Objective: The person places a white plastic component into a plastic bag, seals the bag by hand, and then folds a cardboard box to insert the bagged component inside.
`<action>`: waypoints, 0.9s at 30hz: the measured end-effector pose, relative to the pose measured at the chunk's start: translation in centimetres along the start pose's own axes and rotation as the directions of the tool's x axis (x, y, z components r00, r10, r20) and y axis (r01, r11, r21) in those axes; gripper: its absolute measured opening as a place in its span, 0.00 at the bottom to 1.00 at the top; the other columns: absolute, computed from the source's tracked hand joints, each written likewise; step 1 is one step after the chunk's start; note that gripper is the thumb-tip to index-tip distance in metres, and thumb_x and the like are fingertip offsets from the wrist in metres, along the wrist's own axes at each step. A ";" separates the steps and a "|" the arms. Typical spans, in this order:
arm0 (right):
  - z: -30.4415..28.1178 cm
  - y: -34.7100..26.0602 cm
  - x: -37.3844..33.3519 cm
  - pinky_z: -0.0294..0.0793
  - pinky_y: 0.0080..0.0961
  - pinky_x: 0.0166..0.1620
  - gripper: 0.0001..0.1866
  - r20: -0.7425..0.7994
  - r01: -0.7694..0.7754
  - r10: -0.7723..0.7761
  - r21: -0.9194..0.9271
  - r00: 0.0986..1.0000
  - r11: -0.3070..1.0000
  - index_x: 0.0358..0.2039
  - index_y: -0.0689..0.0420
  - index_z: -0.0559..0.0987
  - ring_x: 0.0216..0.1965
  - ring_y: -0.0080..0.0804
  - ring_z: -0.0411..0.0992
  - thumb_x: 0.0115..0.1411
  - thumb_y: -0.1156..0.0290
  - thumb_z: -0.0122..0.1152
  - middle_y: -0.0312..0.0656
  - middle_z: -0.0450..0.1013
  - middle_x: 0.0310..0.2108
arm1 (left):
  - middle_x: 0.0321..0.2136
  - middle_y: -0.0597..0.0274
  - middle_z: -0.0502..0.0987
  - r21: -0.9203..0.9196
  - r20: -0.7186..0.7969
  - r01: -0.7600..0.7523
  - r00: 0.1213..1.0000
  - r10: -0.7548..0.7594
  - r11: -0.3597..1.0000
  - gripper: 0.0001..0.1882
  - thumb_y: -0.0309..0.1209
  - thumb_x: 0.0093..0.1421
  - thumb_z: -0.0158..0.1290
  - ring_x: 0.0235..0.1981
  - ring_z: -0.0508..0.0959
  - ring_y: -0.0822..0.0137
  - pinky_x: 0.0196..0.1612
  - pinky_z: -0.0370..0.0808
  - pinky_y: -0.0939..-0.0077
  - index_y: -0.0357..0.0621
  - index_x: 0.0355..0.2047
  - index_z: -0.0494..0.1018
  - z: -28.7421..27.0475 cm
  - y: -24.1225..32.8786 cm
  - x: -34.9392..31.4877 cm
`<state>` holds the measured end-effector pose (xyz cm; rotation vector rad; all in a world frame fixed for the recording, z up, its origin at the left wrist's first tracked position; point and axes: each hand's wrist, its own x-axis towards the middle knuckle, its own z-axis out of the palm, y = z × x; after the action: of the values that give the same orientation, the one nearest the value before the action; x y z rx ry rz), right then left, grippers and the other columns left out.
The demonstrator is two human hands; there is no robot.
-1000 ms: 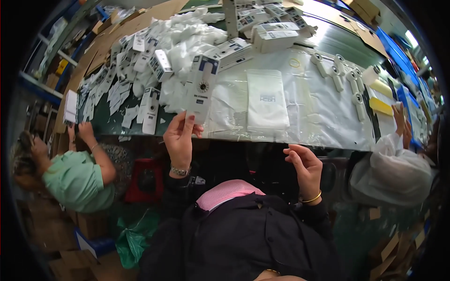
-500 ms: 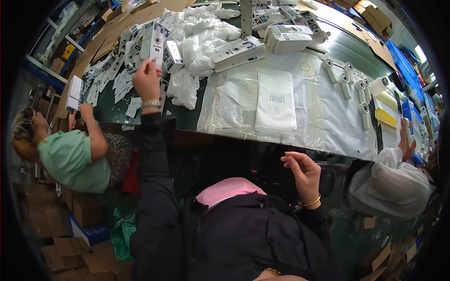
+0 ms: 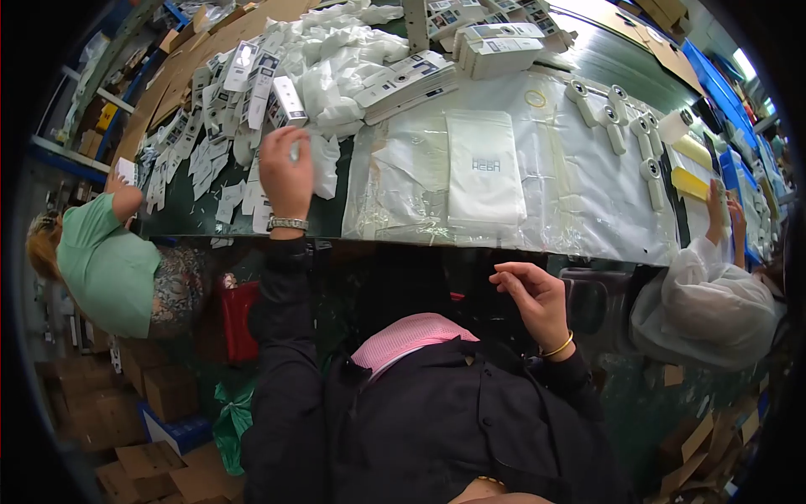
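My left hand [image 3: 285,172], a metal-banded watch on its wrist, hovers over the table's near edge, fingers loosely bent and apart. No item shows in it. Just beyond its fingers stands a white carton [image 3: 286,102]; a heap of flat white printed boxes [image 3: 210,105] lies to the left. Crumpled white plastic bags [image 3: 327,71] are piled behind. My right hand [image 3: 537,304], wearing a yellow bangle, hangs in front of the table edge, loosely curled with nothing visible in it. A flat white printed pouch [image 3: 485,168] rests on the plastic-covered tabletop [image 3: 395,181].
Stacked white boxes [image 3: 409,84] and upright cartons [image 3: 499,52] sit at the back. White handheld devices [image 3: 615,126] with round heads lie at the right. A person in green [image 3: 109,260] works at the left, another in a pale sleeve [image 3: 701,294] at the right. A metal post [image 3: 416,25] rises behind.
My left hand has let go of the white printed box, now among the heap, and drawn back toward me and slightly right. My right hand has barely moved. The view has shifted a little.
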<state>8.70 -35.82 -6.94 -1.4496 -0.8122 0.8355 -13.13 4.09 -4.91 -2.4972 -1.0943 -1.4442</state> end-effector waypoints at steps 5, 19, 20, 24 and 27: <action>0.1 0.0 -0.3 0.80 0.19 0.45 0.09 -0.075 0.022 -0.021 0.019 0.997 1.000 0.49 0.66 0.84 0.40 0.20 0.81 0.72 0.78 0.62 0.41 0.85 0.39 | 0.55 0.53 0.80 -0.223 0.296 -0.203 0.918 0.265 0.953 0.14 0.30 0.64 0.63 0.54 0.80 0.50 0.59 0.76 0.58 0.43 0.49 0.82 4.9 5.9 1.7; -0.7 0.9 -1.1 0.81 0.21 0.45 0.09 -0.051 0.086 -0.083 0.078 0.995 0.993 0.48 0.64 0.84 0.39 0.21 0.82 0.71 0.76 0.63 0.39 0.85 0.37 | 0.41 0.42 0.85 0.017 0.470 -0.426 0.802 0.369 0.905 0.17 0.32 0.71 0.53 0.41 0.84 0.43 0.44 0.80 0.50 0.43 0.57 0.79 15.2 1.9 6.2; -0.5 0.9 -1.0 0.81 0.21 0.45 0.08 -0.042 0.095 -0.092 0.079 0.995 0.992 0.47 0.64 0.84 0.39 0.21 0.82 0.71 0.75 0.63 0.39 0.85 0.37 | 0.39 0.44 0.85 0.076 0.487 -0.448 0.796 0.359 0.891 0.17 0.32 0.71 0.53 0.38 0.85 0.44 0.42 0.81 0.51 0.44 0.57 0.80 15.2 1.6 6.1; -0.5 0.6 -1.2 0.82 0.22 0.44 0.09 -0.018 0.100 -0.099 0.089 0.995 0.991 0.47 0.63 0.85 0.39 0.21 0.82 0.72 0.72 0.63 0.39 0.85 0.36 | 0.36 0.45 0.85 0.201 0.414 -0.392 0.865 0.285 0.898 0.16 0.32 0.71 0.53 0.33 0.85 0.45 0.36 0.81 0.52 0.45 0.56 0.81 13.6 1.5 6.5; -0.9 1.1 -0.8 0.82 0.22 0.44 0.11 -0.033 0.069 -0.065 0.148 0.997 0.987 0.49 0.62 0.84 0.39 0.22 0.81 0.73 0.69 0.62 0.39 0.84 0.37 | 0.35 0.45 0.85 0.039 0.114 -0.350 0.932 0.344 0.936 0.16 0.29 0.70 0.55 0.32 0.85 0.46 0.34 0.80 0.56 0.46 0.56 0.81 10.7 4.0 5.7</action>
<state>9.10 -36.98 -7.95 -1.2927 -0.7569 0.8063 -1.10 8.25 -5.34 -2.5821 -0.6469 -1.1761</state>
